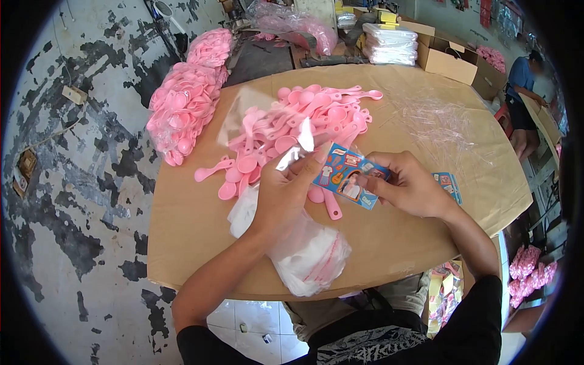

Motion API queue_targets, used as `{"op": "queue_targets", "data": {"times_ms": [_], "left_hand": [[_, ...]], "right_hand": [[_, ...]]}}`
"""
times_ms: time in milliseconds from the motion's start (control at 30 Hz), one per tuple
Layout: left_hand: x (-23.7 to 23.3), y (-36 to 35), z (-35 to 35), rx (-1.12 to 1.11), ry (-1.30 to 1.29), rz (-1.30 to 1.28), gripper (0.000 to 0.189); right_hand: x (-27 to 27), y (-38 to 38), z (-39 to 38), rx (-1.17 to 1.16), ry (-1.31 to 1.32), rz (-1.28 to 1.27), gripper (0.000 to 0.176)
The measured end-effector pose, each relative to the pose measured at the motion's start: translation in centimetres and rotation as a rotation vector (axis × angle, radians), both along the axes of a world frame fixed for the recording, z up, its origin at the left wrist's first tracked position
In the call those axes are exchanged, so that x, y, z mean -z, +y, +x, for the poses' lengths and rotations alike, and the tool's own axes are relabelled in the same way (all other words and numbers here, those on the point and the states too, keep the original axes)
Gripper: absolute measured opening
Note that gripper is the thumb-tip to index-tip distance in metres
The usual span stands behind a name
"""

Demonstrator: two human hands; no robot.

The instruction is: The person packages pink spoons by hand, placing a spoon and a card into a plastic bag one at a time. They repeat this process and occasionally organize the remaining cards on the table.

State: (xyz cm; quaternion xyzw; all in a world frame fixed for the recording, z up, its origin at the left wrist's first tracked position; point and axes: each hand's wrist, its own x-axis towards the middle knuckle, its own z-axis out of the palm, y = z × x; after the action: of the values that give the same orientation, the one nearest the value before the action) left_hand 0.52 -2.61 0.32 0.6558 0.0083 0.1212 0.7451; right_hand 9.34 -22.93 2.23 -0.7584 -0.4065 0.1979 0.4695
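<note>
My right hand (410, 182) pinches a small blue printed card (350, 176) by its right side, above the table. On the card's left edge rests the thumb of my left hand (286, 194), its fingers closed. Shiny clear plastic (289, 158) shows at the left fingers; how far they grip it is partly hidden. Just beyond both hands lies a heap of pink measuring spoons (328, 112). A bundle of white plastic bags (313, 258) sits under my left forearm. More blue cards (449, 185) lie partly behind my right wrist.
Thin clear strips (441, 125) are scattered on the cardboard-covered table (486, 194). Bagged pink spoons (188, 103) lean at its left edge. Stacked clear bags (390, 45) and an open carton (449, 61) stand at the back. Another person (523, 91) is at far right.
</note>
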Motion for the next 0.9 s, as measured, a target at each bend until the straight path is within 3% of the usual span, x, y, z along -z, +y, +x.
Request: {"op": "queue_targets", "data": {"times_ms": [133, 233, 433, 533, 633, 733, 767, 900], "left_hand": [[0.5, -1.6, 0.0, -0.036, -0.063, -0.037, 0.037], [-0.4, -1.9, -0.8, 0.036, -0.122, -0.28, 0.034], [1.1, -3.1, -0.7, -0.026, -0.116, -0.129, 0.031], [1.2, -2.6, -1.2, 0.126, -0.064, -0.036, 0.037], [-1.1, -2.8, -0.9, -0.001, -0.286, -0.043, 0.052], [-1.3, 0.1, -0.7, 0.301, -0.333, -0.325, 0.058], [-1.2, -0.1, -0.7, 0.305, -0.334, -0.309, 0.052], [0.2, -1.2, -2.0, 0.209, -0.223, 0.1, 0.064]], "right_hand": [[0.8, 0.4, -0.5, 0.034, 0.187, 0.144, 0.02], [0.9, 0.4, -0.7, 0.045, 0.27, 0.198, 0.021], [0.6, 1.1, -1.9, 0.035, 0.27, 0.362, 0.021], [1.0, 1.4, -2.2, 0.02, 0.27, 0.419, 0.022], [0.9, 1.2, -2.1, 0.025, 0.179, 0.3, 0.024], [0.9, 2.2, -2.9, 0.007, 0.299, 0.454, 0.024], [0.7, 2.3, -3.0, -0.004, 0.334, 0.481, 0.024], [0.3, 2.1, -2.5, -0.066, 0.37, 0.414, 0.026]]}}
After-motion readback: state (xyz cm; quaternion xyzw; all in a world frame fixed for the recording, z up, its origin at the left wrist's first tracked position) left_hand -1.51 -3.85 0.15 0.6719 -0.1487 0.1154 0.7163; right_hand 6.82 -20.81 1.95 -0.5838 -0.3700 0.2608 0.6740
